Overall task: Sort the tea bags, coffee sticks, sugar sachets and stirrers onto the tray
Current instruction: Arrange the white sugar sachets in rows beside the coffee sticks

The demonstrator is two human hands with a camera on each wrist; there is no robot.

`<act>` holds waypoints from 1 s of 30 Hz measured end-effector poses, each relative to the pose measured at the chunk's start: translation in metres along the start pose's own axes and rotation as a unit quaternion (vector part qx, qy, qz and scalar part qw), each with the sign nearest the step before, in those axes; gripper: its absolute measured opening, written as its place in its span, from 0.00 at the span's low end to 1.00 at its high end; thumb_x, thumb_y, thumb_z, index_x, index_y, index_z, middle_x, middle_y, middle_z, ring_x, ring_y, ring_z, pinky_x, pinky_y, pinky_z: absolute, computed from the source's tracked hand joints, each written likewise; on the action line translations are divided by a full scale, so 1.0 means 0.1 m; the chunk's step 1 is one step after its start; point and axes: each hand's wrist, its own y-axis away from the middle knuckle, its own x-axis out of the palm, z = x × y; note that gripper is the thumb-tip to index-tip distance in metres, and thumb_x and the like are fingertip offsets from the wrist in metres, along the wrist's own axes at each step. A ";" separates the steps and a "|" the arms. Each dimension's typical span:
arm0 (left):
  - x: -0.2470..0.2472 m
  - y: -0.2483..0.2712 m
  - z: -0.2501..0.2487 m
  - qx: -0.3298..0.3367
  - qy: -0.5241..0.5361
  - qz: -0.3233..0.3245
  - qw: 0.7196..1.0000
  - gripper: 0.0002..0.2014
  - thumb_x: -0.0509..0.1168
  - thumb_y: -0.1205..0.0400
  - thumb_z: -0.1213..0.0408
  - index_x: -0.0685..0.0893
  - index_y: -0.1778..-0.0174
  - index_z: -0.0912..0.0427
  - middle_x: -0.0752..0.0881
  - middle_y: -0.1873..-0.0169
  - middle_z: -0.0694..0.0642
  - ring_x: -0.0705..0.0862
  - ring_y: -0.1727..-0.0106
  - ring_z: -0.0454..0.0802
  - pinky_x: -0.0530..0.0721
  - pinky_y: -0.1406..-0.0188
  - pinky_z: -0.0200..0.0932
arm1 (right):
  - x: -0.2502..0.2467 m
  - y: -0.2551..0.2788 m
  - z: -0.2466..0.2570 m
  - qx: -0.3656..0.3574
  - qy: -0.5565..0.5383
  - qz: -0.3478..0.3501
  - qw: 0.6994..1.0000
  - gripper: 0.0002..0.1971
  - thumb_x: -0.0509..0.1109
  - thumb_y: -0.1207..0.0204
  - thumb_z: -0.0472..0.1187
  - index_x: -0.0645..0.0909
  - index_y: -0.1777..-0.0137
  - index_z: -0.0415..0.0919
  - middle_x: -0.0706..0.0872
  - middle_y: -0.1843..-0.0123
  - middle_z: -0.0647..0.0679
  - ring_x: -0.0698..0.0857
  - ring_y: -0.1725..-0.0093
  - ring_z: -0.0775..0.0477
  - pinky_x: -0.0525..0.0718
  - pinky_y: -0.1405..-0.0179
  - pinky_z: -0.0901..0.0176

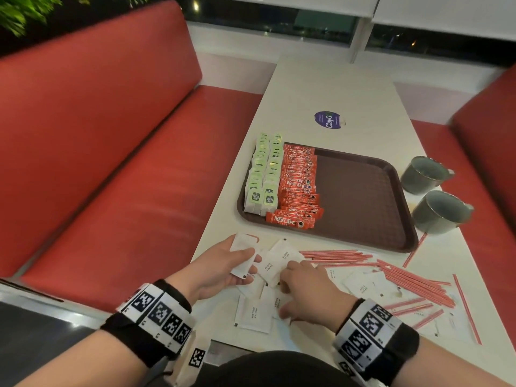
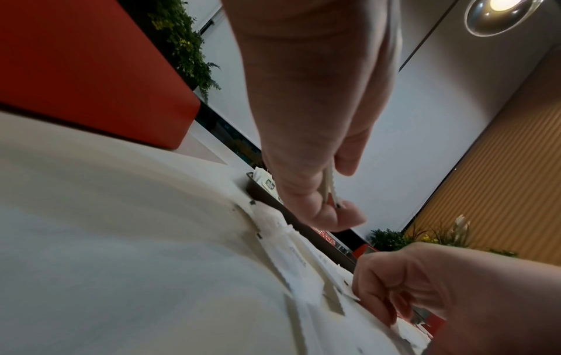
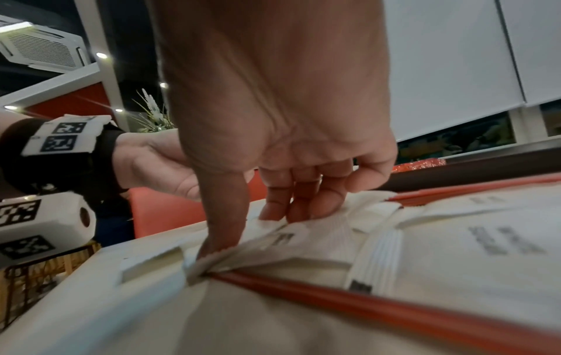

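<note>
Wrist bands [image 1: 156,317] with printed markers sit nearest the lens. Left hand [image 1: 220,266] grips a small stack of white sugar sachets [image 1: 243,258] between thumb and fingers; right hand [image 1: 305,289], fingers curled downward, pinches another sachet from the loose pile [image 1: 268,291] on the white table [image 1: 335,90]. Red stirrers [image 1: 405,275] lie scattered to the right, some among the sachets. Beyond, the brown tray [image 1: 363,196] carries rows of tea bags [image 1: 262,174] and coffee sticks [image 1: 300,185]; two grey mugs [image 1: 435,194] stand just beside its right edge.
</note>
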 end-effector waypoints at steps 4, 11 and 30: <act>0.04 0.00 -0.01 -0.002 -0.027 0.003 1.000 0.09 0.62 0.15 0.67 0.77 0.39 0.57 0.86 0.52 0.60 0.82 0.61 0.50 0.84 0.56 0.46 | 0.02 -0.02 -0.01 0.024 -0.051 -0.015 0.998 0.03 0.70 0.27 0.42 0.77 0.57 0.49 0.77 0.52 0.53 0.74 0.48 0.48 0.66 0.48 0.51; 0.10 -0.02 -0.01 0.004 -0.051 0.011 0.999 0.07 0.62 0.15 0.67 0.78 0.41 0.55 0.85 0.53 0.58 0.82 0.59 0.50 0.84 0.57 0.44 | 0.07 0.04 -0.02 0.038 -0.009 -0.020 0.999 0.23 0.72 0.31 0.59 0.77 0.40 0.49 0.78 0.44 0.51 0.74 0.41 0.46 0.68 0.38 0.45; 0.14 -0.02 -0.06 0.044 -0.129 0.024 0.990 0.12 0.67 0.18 0.64 0.77 0.40 0.53 0.85 0.52 0.54 0.84 0.56 0.45 0.84 0.57 0.39 | -0.50 0.15 -0.08 -0.041 -0.116 -0.128 0.984 0.09 0.60 0.20 0.35 0.79 0.52 0.50 0.83 0.57 0.55 0.78 0.53 0.50 0.71 0.47 0.56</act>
